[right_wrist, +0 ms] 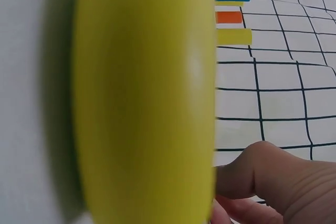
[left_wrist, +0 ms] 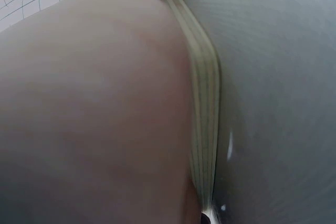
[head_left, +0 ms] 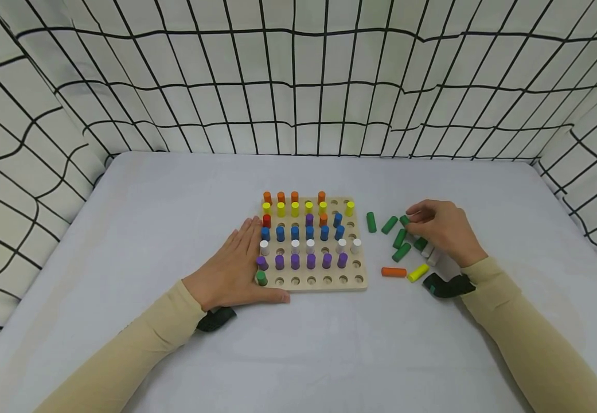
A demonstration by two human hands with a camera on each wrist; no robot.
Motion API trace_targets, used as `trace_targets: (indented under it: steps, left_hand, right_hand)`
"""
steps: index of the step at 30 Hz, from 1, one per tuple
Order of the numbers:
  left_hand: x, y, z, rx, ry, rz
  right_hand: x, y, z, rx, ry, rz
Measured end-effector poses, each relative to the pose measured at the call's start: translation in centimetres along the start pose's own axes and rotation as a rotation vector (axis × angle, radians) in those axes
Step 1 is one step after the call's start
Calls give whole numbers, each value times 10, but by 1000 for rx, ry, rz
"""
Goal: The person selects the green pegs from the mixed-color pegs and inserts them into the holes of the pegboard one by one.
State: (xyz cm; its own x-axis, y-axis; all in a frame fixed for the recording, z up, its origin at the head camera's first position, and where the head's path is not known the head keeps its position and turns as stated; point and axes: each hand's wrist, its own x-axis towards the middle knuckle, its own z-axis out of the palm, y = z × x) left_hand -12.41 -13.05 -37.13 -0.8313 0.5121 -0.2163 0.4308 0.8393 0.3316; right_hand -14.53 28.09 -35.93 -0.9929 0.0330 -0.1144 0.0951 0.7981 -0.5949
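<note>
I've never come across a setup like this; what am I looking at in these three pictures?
There is no machine here, just a person's two bare hands. The wide picture comes from a camera worn on the head; the other two come from cameras on the wrists.

On the white surface lies a wooden board with rows of holes, many filled with coloured pegs. The left hand rests along its left edge; the left wrist camera sees mostly that hand, blurred.

Right of the board are loose green pegs, an orange peg, a yellow peg and some white. The right hand is among them, fingertips by a green one; whether it is held, I cannot tell. The right wrist picture is largely filled by yellow, a peg close to the lens.
</note>
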Motion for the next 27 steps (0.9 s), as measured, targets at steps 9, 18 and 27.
trace_targets:
  steps: [9,18,27]
  left_hand:
    - [1,0,1,-2,2,-5]
    - [2,0,1,2,-1,-7]
    - [1,1,1,5,-3,-4]
  right_hand:
    - [-1,2,-3,38,5,13]
    - [-3,2,-7,110,35,4]
    - [-5,5,-10,195,9,-11]
